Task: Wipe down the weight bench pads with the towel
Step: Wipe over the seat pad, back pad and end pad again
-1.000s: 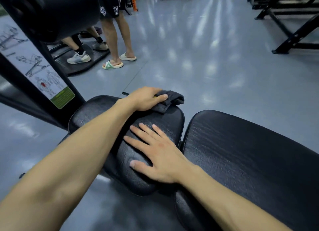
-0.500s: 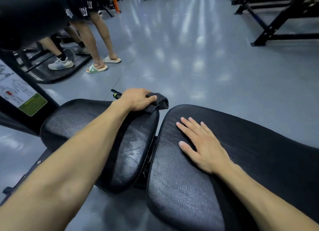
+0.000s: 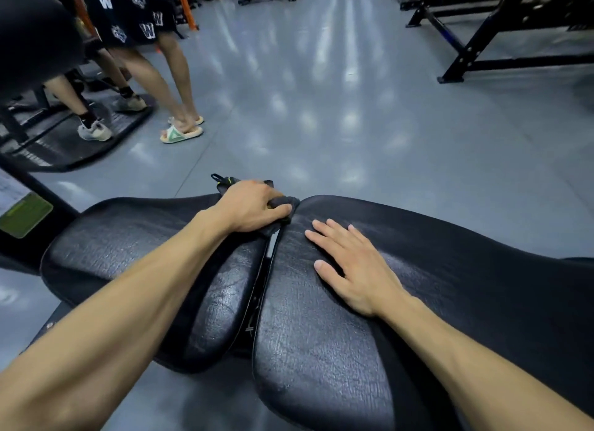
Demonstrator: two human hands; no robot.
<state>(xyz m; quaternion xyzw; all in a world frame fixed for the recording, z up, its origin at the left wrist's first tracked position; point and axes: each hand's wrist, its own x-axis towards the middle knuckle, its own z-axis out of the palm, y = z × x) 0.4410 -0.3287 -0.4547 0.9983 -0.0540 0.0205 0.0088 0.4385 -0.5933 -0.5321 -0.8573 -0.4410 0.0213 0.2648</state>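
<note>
Two black vinyl bench pads fill the lower view: a smaller seat pad (image 3: pixel 135 253) on the left and a long back pad (image 3: pixel 466 286) on the right, with a narrow gap between them. My left hand (image 3: pixel 254 207) grips a dark grey towel (image 3: pixel 284 202) at the far end of that gap, most of the cloth hidden under my palm. My right hand (image 3: pixel 350 266) lies flat on the back pad, fingers straight and spread, just right of the gap and near the towel.
Two people stand at the upper left, one in sandals (image 3: pixel 181 133), beside a black floor mat (image 3: pixel 74 147). A machine upright with a green label (image 3: pixel 24 215) rises at the left. Black rack frames (image 3: pixel 482 41) stand at the upper right. Grey gym floor (image 3: pixel 353 115) lies beyond.
My right hand moved from the seat pad onto the back pad. My left hand slid the towel rightward along the seat pad's far edge to the gap.
</note>
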